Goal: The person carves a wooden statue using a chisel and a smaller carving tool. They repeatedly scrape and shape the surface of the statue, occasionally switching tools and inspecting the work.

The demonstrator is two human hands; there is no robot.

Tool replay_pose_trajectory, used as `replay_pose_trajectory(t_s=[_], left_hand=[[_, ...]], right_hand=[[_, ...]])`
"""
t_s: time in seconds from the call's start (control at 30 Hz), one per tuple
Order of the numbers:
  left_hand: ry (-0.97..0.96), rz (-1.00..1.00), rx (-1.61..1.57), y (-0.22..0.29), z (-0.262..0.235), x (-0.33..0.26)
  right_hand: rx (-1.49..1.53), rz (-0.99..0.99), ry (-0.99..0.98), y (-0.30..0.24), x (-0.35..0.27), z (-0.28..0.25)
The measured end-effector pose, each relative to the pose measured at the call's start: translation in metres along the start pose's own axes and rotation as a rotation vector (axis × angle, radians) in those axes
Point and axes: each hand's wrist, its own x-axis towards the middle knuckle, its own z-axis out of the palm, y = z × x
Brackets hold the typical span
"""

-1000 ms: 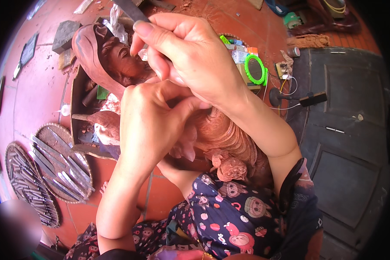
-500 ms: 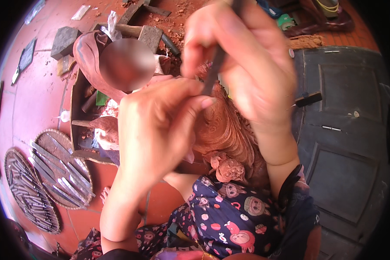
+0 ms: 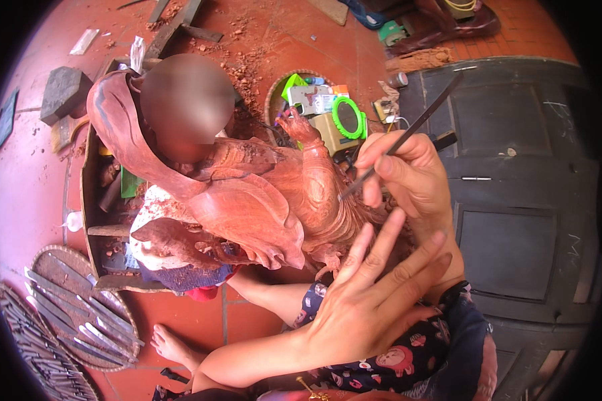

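Carved statue [image 3: 247,214] lies left of right hand [image 3: 415,177], which grips thin dark tool [image 3: 418,119]. Left hand [image 3: 364,301] spread wide, at statue's near right.

Navy cartoon-print clothing [image 3: 413,378], bare forearms [image 3: 267,359]
Pink figures [image 3: 395,358] dot the cloth just below the left grip [image 3: 368,301]; a dark sleeve [image 3: 467,324] ends below the right grip [image 3: 411,174], a bare foot [image 3: 174,343] well left.

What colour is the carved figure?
The carved figure is reddish-brown; the head view shows it best.
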Motion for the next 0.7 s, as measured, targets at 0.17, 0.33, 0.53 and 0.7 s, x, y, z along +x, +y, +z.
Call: replay_pose_trajectory(t_s=[0.17, 0.33, 0.53, 0.7], left_hand=[[0.057, 0.064, 0.019, -0.009, 0.005, 0.004], [0.085, 0.081, 0.115, -0.017, 0.01, 0.006], [0.144, 0.08, 0.164, -0.025, 0.015, 0.014], [0.164, 0.058, 0.139, -0.023, 0.015, 0.012]], right_hand=[[0.185, 0.024, 0.084, 0.007, 0.001, 0.019], [-0.214, -0.133, 0.191, 0.01, 0.004, 0.032], [-0.403, -0.063, 0.252, 0.01, -0.004, 0.038], [-0.472, -0.025, 0.196, 0.004, -0.002, 0.04]])
